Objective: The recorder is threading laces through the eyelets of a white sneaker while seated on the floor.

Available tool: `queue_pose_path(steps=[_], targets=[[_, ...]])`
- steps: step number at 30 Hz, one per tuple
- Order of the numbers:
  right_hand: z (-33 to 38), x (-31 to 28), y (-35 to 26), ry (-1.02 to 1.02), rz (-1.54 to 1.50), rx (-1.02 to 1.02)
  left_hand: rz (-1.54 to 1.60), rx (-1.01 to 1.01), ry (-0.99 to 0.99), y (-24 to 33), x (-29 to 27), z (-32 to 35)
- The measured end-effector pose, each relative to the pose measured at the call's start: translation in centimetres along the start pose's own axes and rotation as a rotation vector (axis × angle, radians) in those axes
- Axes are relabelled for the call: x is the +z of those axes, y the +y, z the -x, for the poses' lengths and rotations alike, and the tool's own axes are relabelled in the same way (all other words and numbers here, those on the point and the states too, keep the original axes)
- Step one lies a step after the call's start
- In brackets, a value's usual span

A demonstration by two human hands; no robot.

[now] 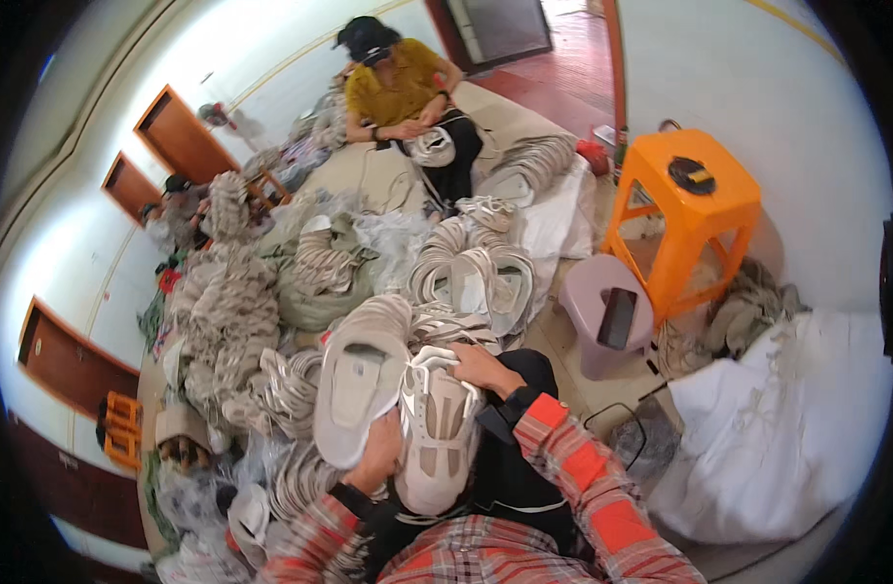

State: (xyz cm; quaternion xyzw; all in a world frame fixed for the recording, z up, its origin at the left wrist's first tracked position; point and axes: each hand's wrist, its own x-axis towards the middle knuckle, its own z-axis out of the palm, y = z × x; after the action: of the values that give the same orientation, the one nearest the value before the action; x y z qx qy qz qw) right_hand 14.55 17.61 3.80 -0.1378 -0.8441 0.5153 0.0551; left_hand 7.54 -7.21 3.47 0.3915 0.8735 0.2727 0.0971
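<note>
A beige sneaker upper (434,492) with grey-brown mesh panels and white lacing edges rests in my lap, toe pointing toward me. My left hand (378,454) is closed on its left side, near the toe. At the far end, the fingers of my right hand (479,369) close on the upper's collar and tongue area. Just left of it leans a stack of nested beige shoe pieces (328,433), its oval opening facing up. The fingertips of my left hand are partly hidden behind the upper.
Bundles of shoe uppers (223,321) pile up on the left. More stacks (466,277) lie ahead, near a seated co-worker (398,92) handling a shoe piece. To the right stand a purple stool (590,302) with a phone, an orange stool (695,165) and a white sack (758,438).
</note>
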Motion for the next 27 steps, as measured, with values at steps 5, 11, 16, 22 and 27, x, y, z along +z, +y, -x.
queue_pose_path(steps=[5, 11, 16, 22, 27], targets=[[1.1, -1.2, -2.0, -0.054, 0.095, -0.027, 0.362, -0.168, -0.047, 1.7, -1.0, 0.1], [-3.9, -1.5, -3.8, -0.446, 0.446, 0.186, 0.315, -0.127, -0.019, -2.3, 1.4, -0.9], [-5.3, -0.3, -3.0, -0.456, 0.444, 0.024, 0.159, -0.264, -0.017, -2.7, 1.2, -1.0], [-4.8, -2.1, -4.4, -0.543, 0.471, 0.205, -0.183, 0.291, -0.139, 6.1, -8.4, -9.3], [-3.3, -2.8, -1.3, -0.552, 0.118, 0.131, -0.056, 0.505, -0.250, 3.5, 0.6, -12.2]])
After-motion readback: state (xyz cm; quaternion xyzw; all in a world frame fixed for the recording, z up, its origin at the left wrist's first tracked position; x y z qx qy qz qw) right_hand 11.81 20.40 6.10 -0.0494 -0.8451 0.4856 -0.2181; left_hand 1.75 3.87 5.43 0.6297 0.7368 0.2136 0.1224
